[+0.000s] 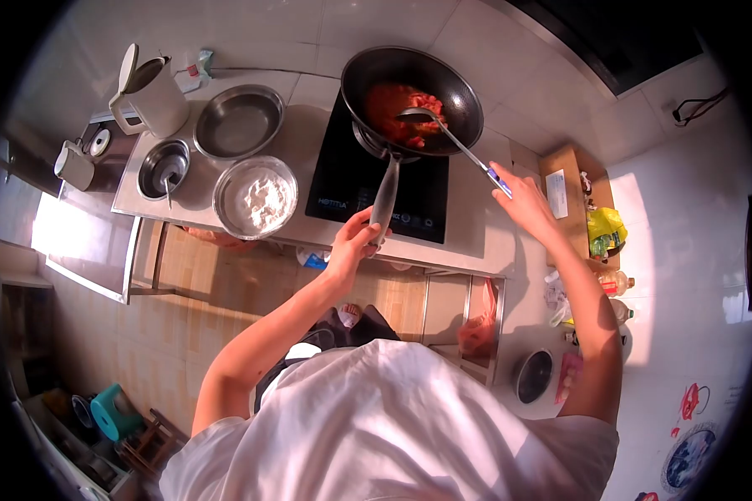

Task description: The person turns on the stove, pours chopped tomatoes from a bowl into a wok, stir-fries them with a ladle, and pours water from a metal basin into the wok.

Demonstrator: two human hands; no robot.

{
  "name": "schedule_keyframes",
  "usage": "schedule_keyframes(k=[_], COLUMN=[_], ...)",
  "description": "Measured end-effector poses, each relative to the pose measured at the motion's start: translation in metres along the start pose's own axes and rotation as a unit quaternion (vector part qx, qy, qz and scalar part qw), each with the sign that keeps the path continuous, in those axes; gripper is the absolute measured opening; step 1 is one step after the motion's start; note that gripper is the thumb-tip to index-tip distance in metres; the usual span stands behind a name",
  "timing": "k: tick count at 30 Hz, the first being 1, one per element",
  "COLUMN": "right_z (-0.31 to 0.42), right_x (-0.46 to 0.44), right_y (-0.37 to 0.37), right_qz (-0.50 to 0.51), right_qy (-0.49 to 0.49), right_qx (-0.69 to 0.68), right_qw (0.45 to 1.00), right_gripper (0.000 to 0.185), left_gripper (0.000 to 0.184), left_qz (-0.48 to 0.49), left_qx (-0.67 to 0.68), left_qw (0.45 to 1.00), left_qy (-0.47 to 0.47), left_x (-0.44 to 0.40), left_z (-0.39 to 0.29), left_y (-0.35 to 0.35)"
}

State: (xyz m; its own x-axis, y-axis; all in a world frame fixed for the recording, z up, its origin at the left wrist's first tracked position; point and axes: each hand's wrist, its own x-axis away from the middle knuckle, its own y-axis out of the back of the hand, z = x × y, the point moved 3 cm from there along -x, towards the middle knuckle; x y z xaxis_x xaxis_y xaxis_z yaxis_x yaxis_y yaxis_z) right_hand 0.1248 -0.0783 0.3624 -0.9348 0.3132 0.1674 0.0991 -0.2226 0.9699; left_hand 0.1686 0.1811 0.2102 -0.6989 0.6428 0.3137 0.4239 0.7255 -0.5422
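Presently, I find the left hand [356,242] closed around the handle [386,196] of the wok [455,75], which sits over the black cooktop [327,184]. I record the right hand [522,200] gripping a ladle [465,150], its bowl in red food [384,98] inside. Left of the cooktop, I log white powder [267,200] in a metal bowl [227,199].

Sunny little kitchen tbh. Pale tiled wall [309,33] behind the light tabletop [480,221], warm wood-look floor [134,334] down below. The glossy wall [706,217] on the right's got a big sun patch [639,288], plus some brown wooden furniture [152,442] lower left.
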Motion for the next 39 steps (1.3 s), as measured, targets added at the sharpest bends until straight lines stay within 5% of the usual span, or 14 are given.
schedule_keyframes(k=[7, 16, 23, 26, 30, 39], right_z=[-0.003, 0.020, -0.010, -0.002, 0.001, 0.010], right_x=[-0.011, -0.006, -0.016, -0.003, 0.008, -0.014], right_y=[-0.030, -0.040, -0.027, 0.001, 0.009, -0.007], right_qz=[0.026, -0.053, -0.102, -0.076, -0.023, 0.008], right_qy=[0.016, 0.170, 0.146, 0.071, 0.080, -0.024], right_qx=[0.035, 0.368, 0.380, 0.169, -0.061, -0.050], right_qw=[0.999, 0.913, 0.908, 0.980, 0.995, 0.998], right_gripper=[0.051, 0.061, 0.060, 0.054, 0.056, 0.052], left_gripper=[0.046, 0.044, 0.044, 0.045, 0.044, 0.045], left_qz=[-0.005, -0.009, -0.013, -0.011, -0.014, -0.009], left_qx=[0.005, 0.004, 0.005, 0.006, 0.010, 0.002], left_qw=[1.000, 1.000, 1.000, 1.000, 1.000, 1.000], left_qy=[-0.001, -0.003, -0.015, -0.016, -0.014, -0.003], left_x=[0.001, 0.002, 0.004, 0.002, 0.001, 0.001], left_z=[-0.002, -0.001, -0.001, 0.000, 0.001, 0.000], left_y=[0.000, -0.001, -0.003, -0.002, -0.002, -0.002])
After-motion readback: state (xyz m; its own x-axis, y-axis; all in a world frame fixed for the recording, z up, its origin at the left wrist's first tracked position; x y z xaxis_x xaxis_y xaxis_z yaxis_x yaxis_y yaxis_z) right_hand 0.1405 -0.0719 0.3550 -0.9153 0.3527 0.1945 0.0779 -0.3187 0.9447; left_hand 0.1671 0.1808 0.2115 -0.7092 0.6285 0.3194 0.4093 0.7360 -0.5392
